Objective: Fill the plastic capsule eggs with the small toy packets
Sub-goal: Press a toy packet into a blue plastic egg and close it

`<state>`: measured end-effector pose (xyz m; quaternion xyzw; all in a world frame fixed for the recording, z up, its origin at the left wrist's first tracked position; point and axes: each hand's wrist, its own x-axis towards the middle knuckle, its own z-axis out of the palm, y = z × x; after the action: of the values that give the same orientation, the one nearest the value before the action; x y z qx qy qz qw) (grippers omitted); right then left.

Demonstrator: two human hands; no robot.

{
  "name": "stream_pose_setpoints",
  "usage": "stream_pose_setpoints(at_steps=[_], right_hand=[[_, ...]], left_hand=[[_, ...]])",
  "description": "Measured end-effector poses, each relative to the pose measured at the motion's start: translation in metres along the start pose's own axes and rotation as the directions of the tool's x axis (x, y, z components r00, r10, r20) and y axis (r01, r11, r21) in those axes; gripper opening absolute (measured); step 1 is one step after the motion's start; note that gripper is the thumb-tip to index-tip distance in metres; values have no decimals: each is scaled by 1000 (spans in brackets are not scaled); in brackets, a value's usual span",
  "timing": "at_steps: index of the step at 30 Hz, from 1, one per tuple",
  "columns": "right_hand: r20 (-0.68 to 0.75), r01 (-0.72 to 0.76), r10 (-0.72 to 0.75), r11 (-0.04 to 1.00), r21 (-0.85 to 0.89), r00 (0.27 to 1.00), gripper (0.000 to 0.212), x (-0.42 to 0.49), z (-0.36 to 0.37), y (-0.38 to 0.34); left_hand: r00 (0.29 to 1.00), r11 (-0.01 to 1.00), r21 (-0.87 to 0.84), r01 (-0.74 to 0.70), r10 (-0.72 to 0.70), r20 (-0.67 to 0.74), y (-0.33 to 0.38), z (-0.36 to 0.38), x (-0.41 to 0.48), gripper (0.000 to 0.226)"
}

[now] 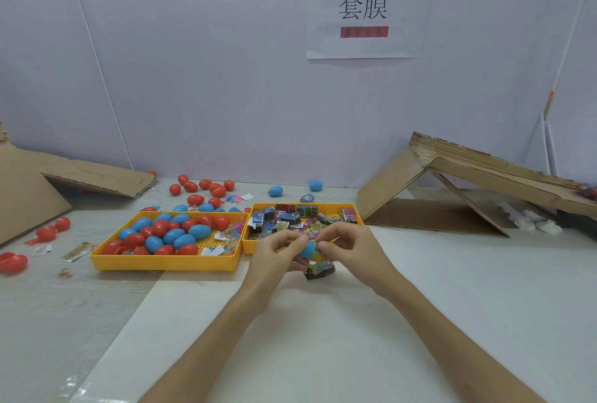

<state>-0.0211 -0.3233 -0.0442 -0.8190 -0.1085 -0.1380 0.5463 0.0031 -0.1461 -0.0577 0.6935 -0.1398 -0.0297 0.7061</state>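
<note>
My fingers hide most of the blue capsule half [307,249], so its open mouth and how far the toy packet [318,256] sits inside cannot be made out. My left hand [277,252] curls round the shell from the left. My right hand [350,247] pinches the packet at its rim, just before the yellow packet tray [247,249]. A second packet [321,270] peeks from beneath my hands, partly covered — the egg tray [168,265] lies left.

yellow trays [161,265]: 2 | hands [277,254]: 2 | wall sign [368,8]: 1 | eggs [172,236]: dozens, uncounted | packets [290,218]: pile, uncounted
</note>
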Motion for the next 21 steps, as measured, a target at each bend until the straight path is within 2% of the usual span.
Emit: stream_pose_setpoints(at_steps=[4,21], right_hand=[[-36,-5,5,1000,4,999,10,1,-3,1],[-59,-4,0,998,-64,998,12,1,-1,0]], left_hand=[[998,999,-10,-36,37,53,3,0,-2,18],[993,985,122,-119,116,33,2,-1,1,15]])
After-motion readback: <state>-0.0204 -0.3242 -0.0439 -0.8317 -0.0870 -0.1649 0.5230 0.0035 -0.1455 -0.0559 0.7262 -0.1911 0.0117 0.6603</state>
